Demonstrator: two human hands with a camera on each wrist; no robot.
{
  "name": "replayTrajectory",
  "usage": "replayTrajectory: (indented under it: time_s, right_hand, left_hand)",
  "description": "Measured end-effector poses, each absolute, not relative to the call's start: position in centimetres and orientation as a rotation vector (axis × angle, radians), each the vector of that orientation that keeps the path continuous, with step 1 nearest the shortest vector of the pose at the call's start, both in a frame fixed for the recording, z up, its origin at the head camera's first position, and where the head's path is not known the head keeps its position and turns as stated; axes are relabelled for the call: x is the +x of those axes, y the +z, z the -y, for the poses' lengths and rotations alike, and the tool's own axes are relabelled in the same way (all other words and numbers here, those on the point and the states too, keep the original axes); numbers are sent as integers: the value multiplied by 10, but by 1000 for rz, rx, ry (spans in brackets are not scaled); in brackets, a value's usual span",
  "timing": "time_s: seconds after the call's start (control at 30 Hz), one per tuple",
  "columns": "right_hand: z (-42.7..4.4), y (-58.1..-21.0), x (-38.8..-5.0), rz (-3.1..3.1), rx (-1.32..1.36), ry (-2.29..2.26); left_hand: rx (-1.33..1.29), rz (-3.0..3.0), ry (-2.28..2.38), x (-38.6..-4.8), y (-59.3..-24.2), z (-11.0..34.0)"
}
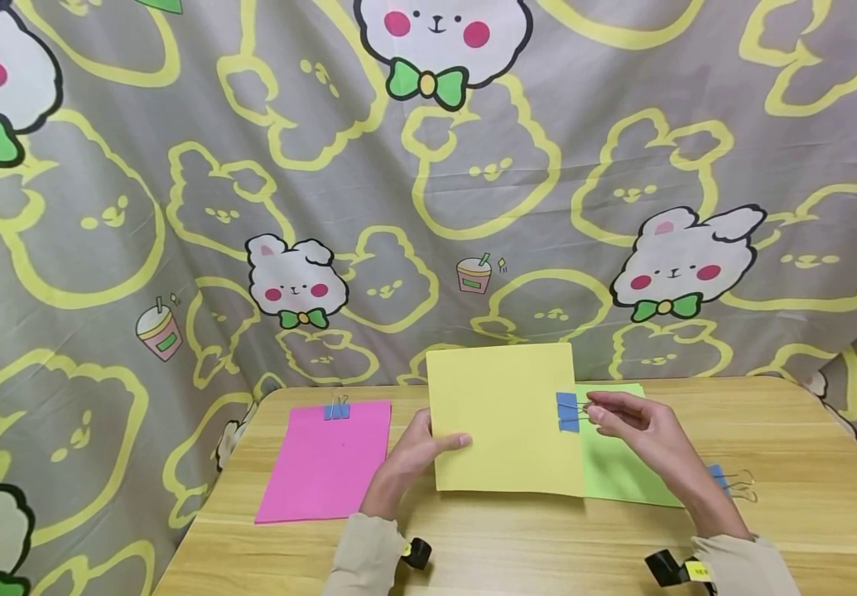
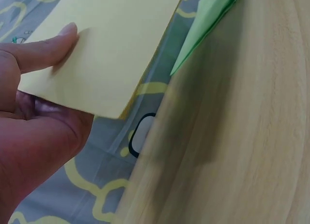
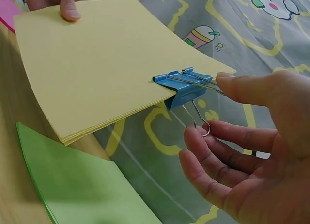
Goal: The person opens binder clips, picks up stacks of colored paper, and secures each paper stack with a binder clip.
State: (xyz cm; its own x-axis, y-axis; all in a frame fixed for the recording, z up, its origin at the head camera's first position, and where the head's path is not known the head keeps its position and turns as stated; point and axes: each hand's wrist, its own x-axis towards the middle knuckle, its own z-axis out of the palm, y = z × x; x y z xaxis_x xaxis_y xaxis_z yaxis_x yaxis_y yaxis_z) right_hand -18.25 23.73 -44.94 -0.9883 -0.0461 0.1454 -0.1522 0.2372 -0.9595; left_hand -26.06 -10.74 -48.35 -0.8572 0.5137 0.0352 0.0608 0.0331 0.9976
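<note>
A stack of yellow paper (image 1: 503,389) is held up above the table, tilted toward the head camera. My left hand (image 1: 411,454) grips its left edge, thumb on the front face and the other fingers behind. At the right edge sits a blue binder clip (image 1: 568,412), its body over the sheets' edge. My right hand (image 1: 647,426) pinches the clip's wire handles; in the right wrist view the thumb touches the upper handle (image 3: 201,82) and fingertips touch the lower one. Several sheet edges show along the yellow stack (image 3: 92,64) there.
Pink paper (image 1: 327,468) lies at the left with a blue binder clip (image 1: 337,411) on its top edge. Green paper (image 1: 618,468) lies partly behind the yellow stack. Another blue clip (image 1: 719,478) is beyond my right forearm. A patterned curtain (image 1: 495,207) hangs behind the wooden table (image 1: 532,546).
</note>
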Motion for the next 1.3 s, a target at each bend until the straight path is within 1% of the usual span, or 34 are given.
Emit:
replayTrajectory:
  time_s: [0.3,0.57,0.73,0.9,1.07,1.3]
  right_hand:
    - [-238,-450,-183,2437,177,1835]
    - [-237,-445,-178,2458,167,1837]
    - [-236,-441,-177,2501,175,1808]
    - [-233,-438,-176,2557,186,1787]
    - [-226,-437,-176,2565,258,1836]
    - [-213,-444,-178,2608,391,1837]
  left_hand:
    - [608,-1851,1928,-261,-481,110]
    - [533,-1839,1981,-265,-479,122]
    - [687,-1871,1916,-268,-474,137]
    - [858,-1977,1691,-267,-468,146]
    - [942,-1944,1520,-262,-464,135]
    - [911,-1930,1500,-251,-467,106]
